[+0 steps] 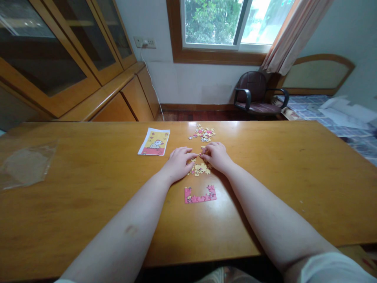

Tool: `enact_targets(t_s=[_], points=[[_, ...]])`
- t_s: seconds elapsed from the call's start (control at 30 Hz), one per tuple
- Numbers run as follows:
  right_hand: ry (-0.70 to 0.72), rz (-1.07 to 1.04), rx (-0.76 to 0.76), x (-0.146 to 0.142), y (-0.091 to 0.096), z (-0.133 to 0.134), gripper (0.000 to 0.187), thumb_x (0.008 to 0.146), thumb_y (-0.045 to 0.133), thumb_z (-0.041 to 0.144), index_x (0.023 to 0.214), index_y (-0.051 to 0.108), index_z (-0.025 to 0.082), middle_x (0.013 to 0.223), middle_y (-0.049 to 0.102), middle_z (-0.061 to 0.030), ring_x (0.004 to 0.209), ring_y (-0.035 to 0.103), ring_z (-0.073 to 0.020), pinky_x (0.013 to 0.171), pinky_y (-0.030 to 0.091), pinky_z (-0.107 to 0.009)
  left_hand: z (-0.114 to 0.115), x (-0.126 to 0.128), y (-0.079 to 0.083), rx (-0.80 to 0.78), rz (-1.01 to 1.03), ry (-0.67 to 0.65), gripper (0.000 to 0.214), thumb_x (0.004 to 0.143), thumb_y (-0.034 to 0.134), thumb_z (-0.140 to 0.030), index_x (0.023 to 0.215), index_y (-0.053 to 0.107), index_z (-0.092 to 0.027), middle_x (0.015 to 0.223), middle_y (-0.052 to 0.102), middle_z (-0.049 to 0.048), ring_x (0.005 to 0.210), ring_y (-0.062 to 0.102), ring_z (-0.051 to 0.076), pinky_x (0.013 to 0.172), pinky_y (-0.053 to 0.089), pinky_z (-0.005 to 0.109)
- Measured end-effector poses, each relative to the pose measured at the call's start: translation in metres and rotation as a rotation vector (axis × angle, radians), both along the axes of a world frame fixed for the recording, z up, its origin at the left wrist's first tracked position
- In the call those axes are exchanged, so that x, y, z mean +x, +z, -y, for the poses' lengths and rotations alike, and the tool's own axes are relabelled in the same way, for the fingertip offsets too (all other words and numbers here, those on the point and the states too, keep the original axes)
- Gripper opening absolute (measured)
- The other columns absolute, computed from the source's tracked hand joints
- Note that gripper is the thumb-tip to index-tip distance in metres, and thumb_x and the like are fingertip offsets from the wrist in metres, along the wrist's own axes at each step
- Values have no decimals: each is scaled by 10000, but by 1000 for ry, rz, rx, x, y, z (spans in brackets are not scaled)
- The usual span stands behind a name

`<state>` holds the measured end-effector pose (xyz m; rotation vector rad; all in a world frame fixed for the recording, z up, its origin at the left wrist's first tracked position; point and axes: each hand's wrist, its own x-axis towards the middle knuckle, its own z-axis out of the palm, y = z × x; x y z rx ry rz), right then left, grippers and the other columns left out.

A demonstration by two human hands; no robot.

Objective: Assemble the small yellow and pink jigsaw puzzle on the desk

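My left hand [180,163] rests low over the table with its fingers stretched out, at the left side of a group of loose yellow puzzle pieces [201,169]. Opposite it, my right hand [217,156] has its fingertips pinched on a small puzzle piece [200,155], partly hidden by the fingers. The fingertips of both hands nearly meet there. Nearer to me lies a joined pink puzzle section [200,199], shaped like a U open at the far side. Beyond the hands is a pile of mixed puzzle pieces [206,133].
A picture card [154,142] with a white cartoon animal lies left of the pieces. A clear plastic bag [26,165] is at the table's far left. Past the wooden table [279,177] stand a glass-door cabinet [129,92], an armchair [255,92] and a bed [312,106].
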<state>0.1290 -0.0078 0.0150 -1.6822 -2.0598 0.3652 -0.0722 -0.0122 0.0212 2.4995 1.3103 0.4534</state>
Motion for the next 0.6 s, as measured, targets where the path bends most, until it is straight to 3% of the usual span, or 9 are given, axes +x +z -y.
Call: enact_targets(t_s=[0.27,0.6], points=[[-187,-214,6,6,-4,-4,37,793,675,224,782,710,233,833,717,-20,868,612,-199,845,454,-342,0,2,4,-30,1,41,325,851,543,-299,1146,670,-254,1304,578,78,1249,475,261,1088,353,459],[-179,-142,17,5,-1,-3,93,794,647,227,801,738,244,835,734,-16,897,599,-219,851,450,-360,0,4,4,-39,17,48,336,844,547,-293,1153,665,-235,1313,573,91,1256,471,269,1089,354,458]])
